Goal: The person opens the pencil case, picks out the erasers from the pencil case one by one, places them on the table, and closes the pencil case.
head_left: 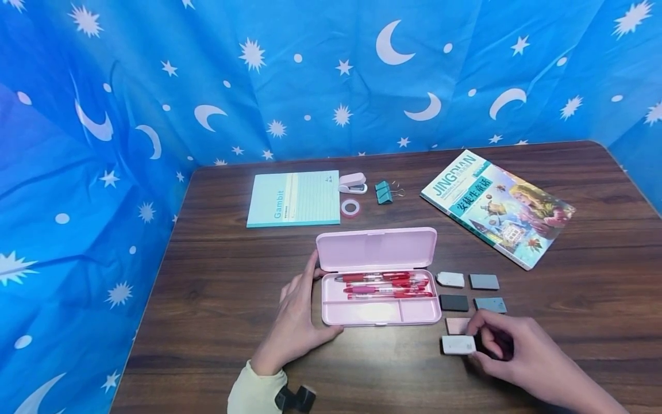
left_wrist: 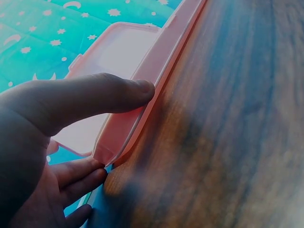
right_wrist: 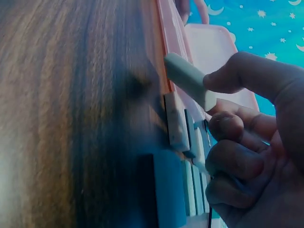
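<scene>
An open pink pencil case (head_left: 381, 298) holds several red pens (head_left: 385, 286) in its back compartment. My left hand (head_left: 296, 321) holds its left end, thumb (left_wrist: 128, 92) against the front wall and fingers by the back left side. My right hand (head_left: 517, 352) pinches a white eraser (head_left: 458, 345) between thumb and fingers, tilted and raised above the table in the right wrist view. Just behind it lies a pink eraser (head_left: 456, 325), partly covered by that hand. A dark block (right_wrist: 170, 190) shows below the hand in the right wrist view, mostly hidden in the head view.
Right of the case lie a white eraser (head_left: 450, 280), a grey one (head_left: 484, 282), a black one (head_left: 454, 303) and a blue-grey one (head_left: 490, 304). Farther back are a notebook (head_left: 293, 198), stapler (head_left: 353, 183), tape roll (head_left: 350, 215), binder clip (head_left: 384, 192) and book (head_left: 499, 210).
</scene>
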Tool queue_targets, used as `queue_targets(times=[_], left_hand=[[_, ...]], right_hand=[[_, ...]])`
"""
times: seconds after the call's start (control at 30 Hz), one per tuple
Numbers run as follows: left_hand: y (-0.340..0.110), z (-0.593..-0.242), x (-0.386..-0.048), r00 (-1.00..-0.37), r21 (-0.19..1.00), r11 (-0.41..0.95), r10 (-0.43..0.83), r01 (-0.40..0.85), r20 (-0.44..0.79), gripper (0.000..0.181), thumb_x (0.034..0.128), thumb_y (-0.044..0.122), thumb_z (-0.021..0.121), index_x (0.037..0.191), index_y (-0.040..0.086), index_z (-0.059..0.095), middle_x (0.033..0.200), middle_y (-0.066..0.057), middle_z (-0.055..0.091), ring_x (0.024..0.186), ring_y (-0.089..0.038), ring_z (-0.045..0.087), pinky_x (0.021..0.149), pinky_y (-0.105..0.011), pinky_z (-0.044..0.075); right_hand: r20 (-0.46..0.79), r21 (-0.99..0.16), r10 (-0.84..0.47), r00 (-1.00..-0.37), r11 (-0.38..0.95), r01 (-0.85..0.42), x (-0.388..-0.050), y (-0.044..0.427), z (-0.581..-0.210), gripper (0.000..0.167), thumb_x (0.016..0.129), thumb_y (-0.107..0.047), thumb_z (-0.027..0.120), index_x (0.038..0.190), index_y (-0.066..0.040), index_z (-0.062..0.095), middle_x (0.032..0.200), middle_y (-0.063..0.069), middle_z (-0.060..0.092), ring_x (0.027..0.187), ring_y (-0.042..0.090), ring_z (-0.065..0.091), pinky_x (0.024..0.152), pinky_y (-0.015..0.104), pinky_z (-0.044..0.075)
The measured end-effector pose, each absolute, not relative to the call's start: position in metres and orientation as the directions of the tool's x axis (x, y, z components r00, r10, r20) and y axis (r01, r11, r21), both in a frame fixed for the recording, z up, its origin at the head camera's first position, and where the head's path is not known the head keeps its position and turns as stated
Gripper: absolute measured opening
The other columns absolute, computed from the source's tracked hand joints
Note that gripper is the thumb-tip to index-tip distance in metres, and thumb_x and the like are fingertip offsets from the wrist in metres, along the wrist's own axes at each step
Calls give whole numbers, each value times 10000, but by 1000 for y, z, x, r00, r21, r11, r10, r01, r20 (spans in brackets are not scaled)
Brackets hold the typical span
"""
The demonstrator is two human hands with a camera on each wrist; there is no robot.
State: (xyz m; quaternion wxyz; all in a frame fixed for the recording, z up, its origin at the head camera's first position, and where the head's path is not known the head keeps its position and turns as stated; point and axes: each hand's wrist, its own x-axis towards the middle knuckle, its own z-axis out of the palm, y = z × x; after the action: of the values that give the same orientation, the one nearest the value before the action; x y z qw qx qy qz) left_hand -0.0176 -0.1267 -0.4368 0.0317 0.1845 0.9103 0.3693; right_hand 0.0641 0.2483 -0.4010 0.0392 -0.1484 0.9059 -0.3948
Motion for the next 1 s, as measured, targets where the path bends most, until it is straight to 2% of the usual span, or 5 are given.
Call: queue_targets(times=[0.27, 0.63, 0.77, 0.9, 1.0], left_hand=[[-129, -437, -21, -930, 676, 668, 359, 313, 76, 1396, 621, 354, 960, 1633, 272, 1, 1463, 12, 518, 1328, -183, 432, 1126, -521, 276], [-132, -437, -20, -939, 679, 674, 337, 292, 69, 1401, 619, 363, 961, 1629, 298, -8, 1458, 14, 521, 1322, -184, 439, 1121, -526, 282], [-133, -437, -19, -939, 679, 675, 337, 287, 62, 1397, 622, 393, 956, 1631, 287, -5, 1476, 17, 511, 1328, -177, 436, 1123, -526, 282], [-134, -434, -18, -937, 676, 681, 348, 282, 40, 1365, 675, 438, 921, 1630, 268, -40, 1522, -1, 482, 1369, -183, 421, 1142, -541, 280], [-136, -426, -19, -937, 684, 679, 349, 267, 19, 1313, 743, 449, 874, 1626, 254, -78, 1578, -37, 421, 1439, -208, 371, 1161, -568, 272]], right_hand=[[79, -590, -296, -952, 756, -283, 68, 254, -409, 509, 644, -70, 893, 933, -365, 596, 645, -250, 382, 537, -73, 354, 475, 167, 261], [-187, -369, -241, -952, 916, -160, 62, 254, -408, 374, 734, -267, 862, 971, -371, 593, 638, -175, 375, 540, -10, 315, 518, 223, 215], [-93, -399, -245, -965, 897, -190, 60, 253, -403, 370, 719, -279, 883, 942, -371, 603, 621, -204, 363, 524, -34, 308, 507, 209, 224], [148, -505, -238, -960, 816, -281, 48, 249, -393, 344, 731, -177, 884, 907, -332, 633, 630, -220, 395, 520, -48, 346, 474, 172, 253], [261, -566, -205, -943, 759, -321, 29, 241, -386, 290, 781, -103, 848, 962, -253, 677, 717, -183, 508, 588, -31, 448, 517, 131, 339]])
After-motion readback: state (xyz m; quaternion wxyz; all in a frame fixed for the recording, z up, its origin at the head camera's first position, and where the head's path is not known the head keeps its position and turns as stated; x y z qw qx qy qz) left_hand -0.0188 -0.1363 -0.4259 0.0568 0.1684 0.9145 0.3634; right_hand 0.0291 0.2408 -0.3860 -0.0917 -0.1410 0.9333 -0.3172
